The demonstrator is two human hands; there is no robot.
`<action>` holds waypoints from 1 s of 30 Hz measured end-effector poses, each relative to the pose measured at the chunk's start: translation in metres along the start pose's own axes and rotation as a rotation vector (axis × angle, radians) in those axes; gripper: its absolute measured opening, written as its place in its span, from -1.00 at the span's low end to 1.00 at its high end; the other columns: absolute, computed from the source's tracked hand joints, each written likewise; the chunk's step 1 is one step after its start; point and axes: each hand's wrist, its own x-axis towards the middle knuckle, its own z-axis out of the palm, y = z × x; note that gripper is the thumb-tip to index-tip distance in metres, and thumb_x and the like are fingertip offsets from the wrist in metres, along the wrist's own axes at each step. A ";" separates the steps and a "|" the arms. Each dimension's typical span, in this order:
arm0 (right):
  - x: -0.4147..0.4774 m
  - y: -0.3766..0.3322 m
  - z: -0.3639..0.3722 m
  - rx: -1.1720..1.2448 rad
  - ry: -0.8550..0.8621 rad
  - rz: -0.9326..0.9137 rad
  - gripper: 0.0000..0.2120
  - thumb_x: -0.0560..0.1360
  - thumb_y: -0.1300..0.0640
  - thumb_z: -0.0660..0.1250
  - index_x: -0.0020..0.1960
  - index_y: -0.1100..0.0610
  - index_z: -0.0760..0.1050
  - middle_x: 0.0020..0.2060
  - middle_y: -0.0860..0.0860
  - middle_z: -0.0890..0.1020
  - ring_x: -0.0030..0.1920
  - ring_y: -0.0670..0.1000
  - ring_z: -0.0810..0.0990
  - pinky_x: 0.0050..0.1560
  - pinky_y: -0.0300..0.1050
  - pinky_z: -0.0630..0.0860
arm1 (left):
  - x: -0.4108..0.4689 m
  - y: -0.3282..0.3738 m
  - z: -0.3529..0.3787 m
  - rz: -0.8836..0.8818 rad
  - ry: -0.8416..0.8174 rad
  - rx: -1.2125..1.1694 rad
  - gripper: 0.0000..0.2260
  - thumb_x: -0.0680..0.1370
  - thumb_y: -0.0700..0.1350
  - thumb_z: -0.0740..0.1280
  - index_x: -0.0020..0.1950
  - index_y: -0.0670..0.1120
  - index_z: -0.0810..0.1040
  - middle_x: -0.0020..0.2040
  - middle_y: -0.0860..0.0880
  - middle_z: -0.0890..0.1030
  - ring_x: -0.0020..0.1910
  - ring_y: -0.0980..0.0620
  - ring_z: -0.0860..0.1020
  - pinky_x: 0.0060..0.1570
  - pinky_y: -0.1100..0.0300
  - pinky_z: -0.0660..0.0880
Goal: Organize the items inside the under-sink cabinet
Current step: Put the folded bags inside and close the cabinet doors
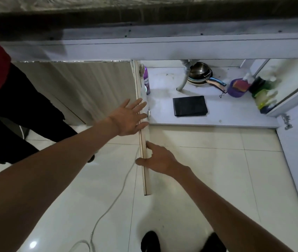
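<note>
The under-sink cabinet (217, 120) stands open, and its left door (145, 175) is seen edge-on, swung out toward me. My left hand (130, 118) lies flat with spread, straight fingers against the door near its lower hinge. My right hand (160, 159) holds the door's edge lower down, thumb on the left face and fingers on the right. Inside are a purple bottle (146, 82) at the left wall, stacked pans (199, 75) at the back, a flat black folded item (190, 106), a purple bowl (237, 88) with sponges, and green bottles (262, 95) at the right.
A grey drain pipe (184, 77) drops in front of the pans. The right door (297, 160) hangs open over the tiled floor. Another person (8, 113) in red and black stands at the left. A white cable (111, 202) runs across the floor. My shoes (150, 240) are below.
</note>
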 end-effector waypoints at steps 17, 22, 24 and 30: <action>-0.004 0.145 -0.237 -0.169 0.233 -0.004 -0.52 0.46 -0.36 0.27 0.30 -0.20 0.53 -0.05 -0.01 0.70 -0.09 0.01 0.58 -0.16 -0.12 0.39 | 0.161 0.102 -0.066 -0.061 0.199 0.006 -0.23 0.52 0.35 -0.29 0.44 -0.09 0.33 0.27 -0.20 0.48 0.29 -0.18 0.40 0.40 -0.06 0.21; 0.016 0.154 -0.266 -0.286 0.325 -0.054 -0.22 0.37 -0.48 0.01 0.44 -0.11 0.40 0.13 0.04 0.67 0.08 0.12 0.62 -0.02 -0.06 0.48 | 0.191 0.113 -0.081 -0.170 0.174 -0.019 -0.35 0.57 0.33 -0.15 0.45 -0.04 0.30 0.29 -0.20 0.48 0.31 -0.18 0.41 0.40 -0.06 0.22; 0.020 0.156 -0.276 -0.297 0.381 -0.094 -0.07 0.26 -0.50 -0.15 0.46 -0.07 0.37 0.13 0.07 0.67 0.07 0.13 0.64 -0.03 -0.06 0.50 | 0.203 0.117 -0.083 -0.221 0.171 -0.044 -0.34 0.56 0.32 -0.16 0.45 -0.06 0.31 0.31 -0.21 0.46 0.34 -0.19 0.38 0.44 -0.09 0.17; 0.051 0.176 -0.296 -0.556 0.539 -0.226 -0.21 0.49 -0.27 -0.24 0.49 0.14 0.32 0.29 0.15 0.56 0.27 0.19 0.53 0.19 0.05 0.47 | 0.230 0.123 -0.085 -0.334 0.213 -0.130 -0.32 0.56 0.32 -0.16 0.45 -0.11 0.30 0.34 -0.24 0.41 0.40 -0.21 0.31 0.48 -0.14 0.05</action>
